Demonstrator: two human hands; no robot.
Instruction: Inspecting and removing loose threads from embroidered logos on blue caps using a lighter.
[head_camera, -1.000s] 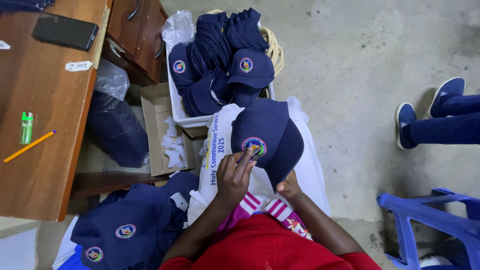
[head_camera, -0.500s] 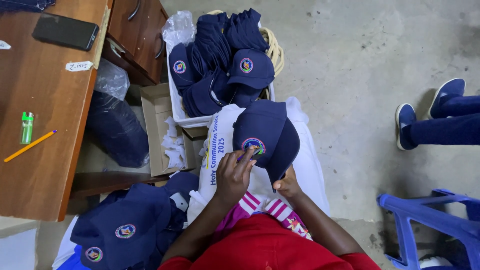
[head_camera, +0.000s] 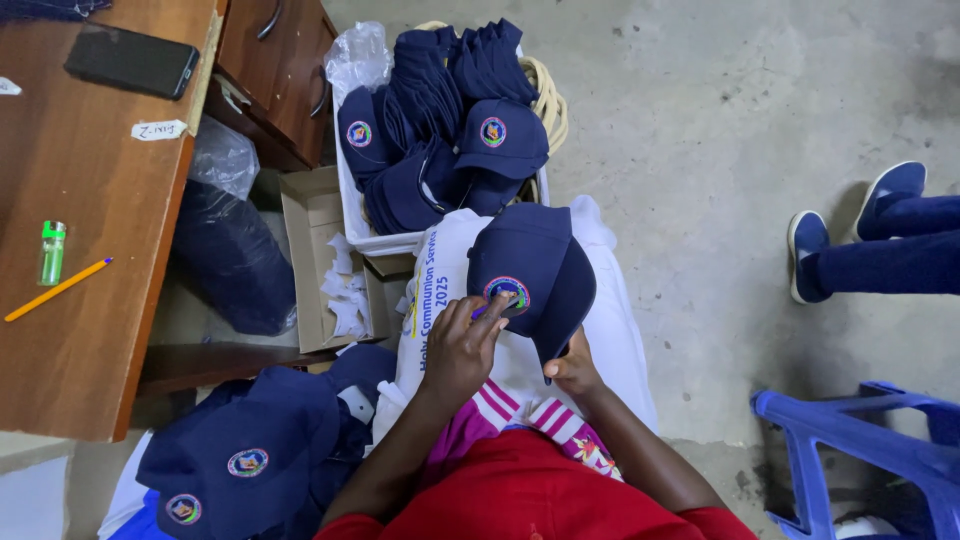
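Note:
A navy cap (head_camera: 530, 262) with a round embroidered badge lies on my lap, over a white cloth (head_camera: 615, 320) with blue lettering. My left hand (head_camera: 462, 347) presses its fingertips on the badge at the cap's front. My right hand (head_camera: 573, 370) grips the cap's brim from below, partly hidden under it. A white basket (head_camera: 355, 225) heaped with more navy caps (head_camera: 440, 120) stands just beyond my knees. Another pile of navy caps (head_camera: 250, 455) lies at my lower left.
A wooden desk (head_camera: 90, 300) at left carries a black phone (head_camera: 132, 61), a green lighter (head_camera: 51, 252) and a yellow pencil (head_camera: 58, 290). An open cardboard box (head_camera: 310, 215) with paper scraps sits beside it. Another person's legs and shoes (head_camera: 870, 240) are at right, above a blue plastic chair (head_camera: 860, 450).
My left hand's fingers have shifted slightly on the badge. The cap and my right hand stay where they were.

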